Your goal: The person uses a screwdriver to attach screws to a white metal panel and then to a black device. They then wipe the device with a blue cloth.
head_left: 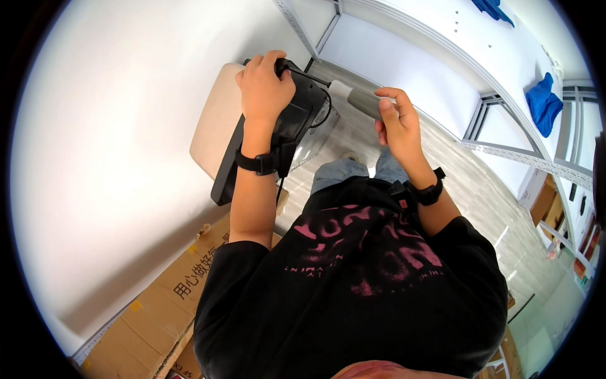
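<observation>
My left hand (264, 88) is closed over the upper edge of a bulky black casing (305, 104), its fingertips partly hidden. A pale beige panel (218, 123) sits against the casing's left side. In my right hand (402, 129) is a screwdriver-like tool (364, 103) with a grey handle, a white front end and a thin dark shaft. The tool points left, its shaft reaching toward my left hand. Where the shaft ends I cannot make out. A black cable (329, 104) loops beside the casing.
A white wall (126, 126) rises on the left. Brown cardboard boxes (158, 303) lie at the lower left. White metal shelving (505, 148) runs along the far and right sides, with a blue cloth (543, 104) on it. Grey wood-look floor (464, 174) shows between.
</observation>
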### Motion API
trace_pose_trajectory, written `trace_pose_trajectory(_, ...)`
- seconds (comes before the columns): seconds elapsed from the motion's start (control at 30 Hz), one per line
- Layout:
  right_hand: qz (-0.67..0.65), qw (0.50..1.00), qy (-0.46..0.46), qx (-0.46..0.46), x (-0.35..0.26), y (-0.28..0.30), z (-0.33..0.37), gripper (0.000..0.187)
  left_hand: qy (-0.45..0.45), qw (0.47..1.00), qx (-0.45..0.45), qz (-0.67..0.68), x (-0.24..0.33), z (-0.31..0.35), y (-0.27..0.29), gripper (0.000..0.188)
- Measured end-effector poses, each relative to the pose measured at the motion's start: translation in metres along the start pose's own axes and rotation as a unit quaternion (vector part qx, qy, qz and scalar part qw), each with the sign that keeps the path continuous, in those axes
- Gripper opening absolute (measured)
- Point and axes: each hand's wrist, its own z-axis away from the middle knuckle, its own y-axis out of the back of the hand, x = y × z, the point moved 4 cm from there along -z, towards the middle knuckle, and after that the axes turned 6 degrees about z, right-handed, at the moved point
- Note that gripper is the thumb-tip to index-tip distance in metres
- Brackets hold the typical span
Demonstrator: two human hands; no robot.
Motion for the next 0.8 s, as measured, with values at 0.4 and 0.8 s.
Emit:
trace_pose_trajectory(0.4, -0.080, 0.991, -0.105, -0.024, 0.014, -0.006, 0.003, 0.042, 0.001, 1.000, 0.003, 0.007, -0.010, 0.006, -0.001, 0.026)
trace_pose_trajectory(0.8, -0.098, 0.990, -0.105, 0.007, 0.011, 0.018, 0.005, 0.043, -0.013, 1.000, -0.010, 0.019, -0.008, -0.001, -0.002, 0.028)
